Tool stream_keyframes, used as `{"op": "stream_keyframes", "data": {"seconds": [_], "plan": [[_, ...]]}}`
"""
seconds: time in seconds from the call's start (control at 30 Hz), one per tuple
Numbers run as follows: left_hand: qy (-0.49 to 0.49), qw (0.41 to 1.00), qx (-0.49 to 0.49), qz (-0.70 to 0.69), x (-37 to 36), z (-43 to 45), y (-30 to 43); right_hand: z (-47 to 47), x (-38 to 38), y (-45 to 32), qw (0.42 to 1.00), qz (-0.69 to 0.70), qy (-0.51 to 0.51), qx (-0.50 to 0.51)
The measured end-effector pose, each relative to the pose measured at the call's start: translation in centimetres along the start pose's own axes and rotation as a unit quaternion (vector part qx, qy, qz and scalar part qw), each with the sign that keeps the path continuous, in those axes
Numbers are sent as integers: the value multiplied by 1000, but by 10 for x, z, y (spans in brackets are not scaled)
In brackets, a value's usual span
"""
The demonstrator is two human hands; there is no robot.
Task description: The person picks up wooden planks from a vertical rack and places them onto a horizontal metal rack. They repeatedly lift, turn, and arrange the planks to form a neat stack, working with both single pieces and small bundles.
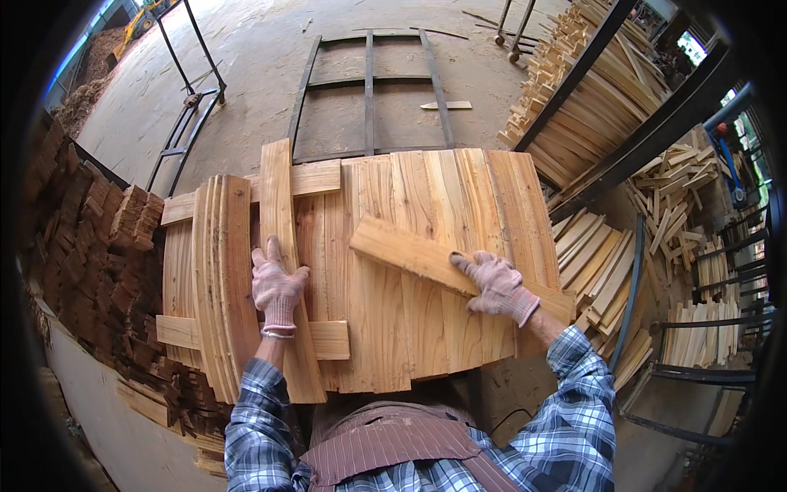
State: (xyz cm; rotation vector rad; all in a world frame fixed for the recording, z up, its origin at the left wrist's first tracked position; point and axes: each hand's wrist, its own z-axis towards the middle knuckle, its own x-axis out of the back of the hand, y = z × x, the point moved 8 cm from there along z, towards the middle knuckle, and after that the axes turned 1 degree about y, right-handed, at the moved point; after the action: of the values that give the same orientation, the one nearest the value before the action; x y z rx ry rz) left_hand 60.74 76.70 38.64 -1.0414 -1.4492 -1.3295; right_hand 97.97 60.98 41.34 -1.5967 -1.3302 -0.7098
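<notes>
A low stack of wooden boards (430,332) lies before me, its pieces side by side. My left hand (278,286), in a pale pinkish knit glove, rests on a long wooden slat (278,197), thumb spread to the right; whether it grips the slat is unclear. That slat lies across two short crosspieces, the far one (316,178) and the near one (330,340). Left of it, several slats (215,277) stand together on edge. My right hand (498,285), gloved alike, grips a shorter, thick board (409,252) slanting over the stack.
Dark stacked wood (92,246) rises at the left. A black metal frame (369,92) lies on the floor beyond the stack. At the right are a steel rack post (572,80), piled slats (596,258) and more racks (707,375). A wheeled metal frame (178,150) stands at the far left.
</notes>
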Motion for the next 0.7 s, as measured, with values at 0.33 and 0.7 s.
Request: {"op": "stream_keyframes", "data": {"seconds": [0.33, 0.7], "plan": [[2, 999, -17, 42, 2, 4, 9, 154, 92, 58, 995, -76, 57, 43], [28, 999, -33, 16, 1, 3, 14, 217, 75, 81, 989, -120, 71, 41]]}}
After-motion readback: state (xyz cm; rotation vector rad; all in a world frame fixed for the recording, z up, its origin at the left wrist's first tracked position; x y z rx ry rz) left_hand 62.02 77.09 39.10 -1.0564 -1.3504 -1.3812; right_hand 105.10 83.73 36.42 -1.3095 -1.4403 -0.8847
